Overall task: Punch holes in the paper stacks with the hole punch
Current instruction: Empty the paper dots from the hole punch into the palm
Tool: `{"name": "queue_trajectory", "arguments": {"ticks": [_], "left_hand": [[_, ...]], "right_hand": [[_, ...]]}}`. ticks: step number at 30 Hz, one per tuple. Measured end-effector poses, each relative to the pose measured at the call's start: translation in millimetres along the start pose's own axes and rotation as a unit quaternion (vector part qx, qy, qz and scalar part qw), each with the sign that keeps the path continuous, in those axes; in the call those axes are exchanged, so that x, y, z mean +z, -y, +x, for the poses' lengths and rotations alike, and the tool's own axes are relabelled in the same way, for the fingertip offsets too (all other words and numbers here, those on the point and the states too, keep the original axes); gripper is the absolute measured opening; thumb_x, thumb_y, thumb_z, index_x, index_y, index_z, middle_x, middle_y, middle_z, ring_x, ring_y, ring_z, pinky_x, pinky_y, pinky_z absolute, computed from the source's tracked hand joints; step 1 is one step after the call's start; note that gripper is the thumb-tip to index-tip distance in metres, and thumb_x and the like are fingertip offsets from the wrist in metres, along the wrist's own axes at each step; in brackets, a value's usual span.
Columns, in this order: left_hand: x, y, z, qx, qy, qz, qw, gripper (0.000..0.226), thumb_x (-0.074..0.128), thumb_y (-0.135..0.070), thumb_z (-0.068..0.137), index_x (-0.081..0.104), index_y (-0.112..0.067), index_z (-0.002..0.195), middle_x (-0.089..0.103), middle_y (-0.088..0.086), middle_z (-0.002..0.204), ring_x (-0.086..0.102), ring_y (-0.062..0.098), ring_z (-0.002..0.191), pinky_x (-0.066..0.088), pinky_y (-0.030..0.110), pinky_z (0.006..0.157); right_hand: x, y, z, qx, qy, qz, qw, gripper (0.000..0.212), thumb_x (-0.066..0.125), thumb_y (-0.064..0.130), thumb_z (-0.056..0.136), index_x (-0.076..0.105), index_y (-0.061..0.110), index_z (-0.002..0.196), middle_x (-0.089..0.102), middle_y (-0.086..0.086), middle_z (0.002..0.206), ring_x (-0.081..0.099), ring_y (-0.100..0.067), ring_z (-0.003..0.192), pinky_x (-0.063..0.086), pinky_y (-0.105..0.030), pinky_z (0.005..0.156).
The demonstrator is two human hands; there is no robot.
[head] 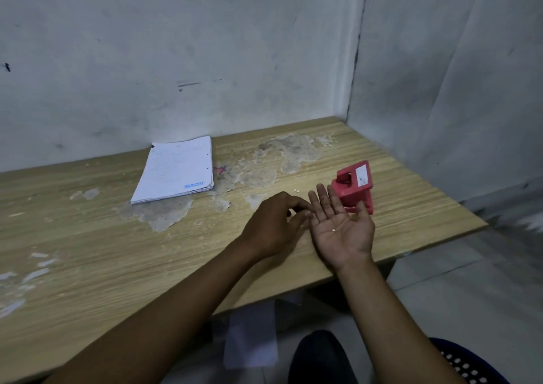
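Head view | we judge paper stack [176,169] light, floppy; grip its edge | hole punch [354,186] rigid; grip body | left hand [274,225] fingers loosely curled, empty; right hand [342,228] flat, palm up

The paper stack [175,169] on the table [88,251] carries one readable mark: a blue stamp near its lower right corner reading "REJECTED", slightly blurred. Faint lines on the top sheet are too small to read. The white label on the red hole punch [354,186] shows only illegible specks
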State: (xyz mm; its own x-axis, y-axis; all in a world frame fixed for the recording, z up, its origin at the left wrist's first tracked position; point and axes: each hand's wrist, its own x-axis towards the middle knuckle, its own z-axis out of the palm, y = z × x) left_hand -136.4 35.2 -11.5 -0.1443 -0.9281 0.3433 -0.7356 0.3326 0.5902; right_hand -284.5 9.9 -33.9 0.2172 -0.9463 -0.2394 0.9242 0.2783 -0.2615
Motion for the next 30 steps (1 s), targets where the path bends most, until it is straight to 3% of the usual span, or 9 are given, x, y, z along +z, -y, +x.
{"name": "queue_trajectory", "arguments": {"ticks": [3,7,11,17,24,27,30], "left_hand": [[-5,18,2,-0.047,-0.031,0.030,0.998,0.017,0.061,-0.028,0.096,0.071,-0.029,0.109,0.066,-0.009,0.103,0.058,0.005,0.092,0.050,0.032,0.089],[-12,37,1,-0.140,0.012,0.076,0.987,0.026,0.059,-0.032,0.093,0.070,-0.032,0.117,0.068,-0.008,0.114,0.062,0.012,0.105,0.052,0.035,0.092],[-9,39,1,-0.124,0.005,0.093,0.988,0.021,0.064,-0.034,0.090,0.076,-0.030,0.107,0.074,-0.012,0.107,0.067,0.011,0.101,0.057,0.038,0.085],[-5,36,11,-0.164,0.008,0.092,0.982,0.018,0.068,-0.048,0.083,0.077,-0.037,0.094,0.072,-0.018,0.096,0.065,0.006,0.095,0.056,0.033,0.082],[-14,28,29,-0.213,0.098,0.070,0.970,0.009,0.069,-0.036,0.083,0.077,-0.030,0.082,0.072,-0.016,0.077,0.068,0.006,0.079,0.059,0.034,0.080],[-15,24,34,-0.212,0.142,0.075,0.964,0.015,0.065,-0.028,0.088,0.077,-0.023,0.079,0.074,-0.010,0.080,0.069,0.009,0.082,0.058,0.034,0.083],[-11,19,31,-0.181,0.139,0.050,0.972,0.020,0.060,-0.029,0.093,0.076,-0.018,0.089,0.074,-0.006,0.090,0.066,0.010,0.086,0.054,0.030,0.084]], "right_hand": [[0,-1,3,-0.034,-0.019,-0.036,0.999,0.064,0.034,0.055,0.102,0.061,0.006,0.133,0.068,-0.015,0.131,0.058,-0.031,0.129,0.039,-0.042,0.112],[3,-5,4,-0.049,-0.040,-0.072,0.995,0.060,0.035,0.055,0.102,0.064,0.009,0.129,0.068,-0.011,0.131,0.055,-0.027,0.131,0.032,-0.041,0.118],[3,-7,2,-0.052,-0.046,-0.091,0.993,0.058,0.035,0.053,0.102,0.063,0.010,0.130,0.065,-0.011,0.134,0.052,-0.027,0.134,0.026,-0.041,0.121],[3,-8,2,-0.055,-0.050,-0.108,0.991,0.058,0.035,0.052,0.103,0.061,0.010,0.133,0.064,-0.012,0.135,0.052,-0.028,0.134,0.028,-0.040,0.120],[0,-9,5,-0.060,-0.052,-0.106,0.991,0.056,0.036,0.051,0.103,0.063,0.010,0.130,0.066,-0.013,0.133,0.055,-0.028,0.130,0.030,-0.041,0.120],[0,-8,6,-0.060,-0.053,-0.104,0.991,0.055,0.036,0.050,0.104,0.063,0.010,0.129,0.065,-0.014,0.133,0.054,-0.029,0.131,0.029,-0.041,0.120],[1,-8,3,-0.054,-0.051,-0.103,0.992,0.056,0.036,0.051,0.104,0.062,0.009,0.130,0.065,-0.014,0.135,0.053,-0.030,0.132,0.030,-0.041,0.120]]}}
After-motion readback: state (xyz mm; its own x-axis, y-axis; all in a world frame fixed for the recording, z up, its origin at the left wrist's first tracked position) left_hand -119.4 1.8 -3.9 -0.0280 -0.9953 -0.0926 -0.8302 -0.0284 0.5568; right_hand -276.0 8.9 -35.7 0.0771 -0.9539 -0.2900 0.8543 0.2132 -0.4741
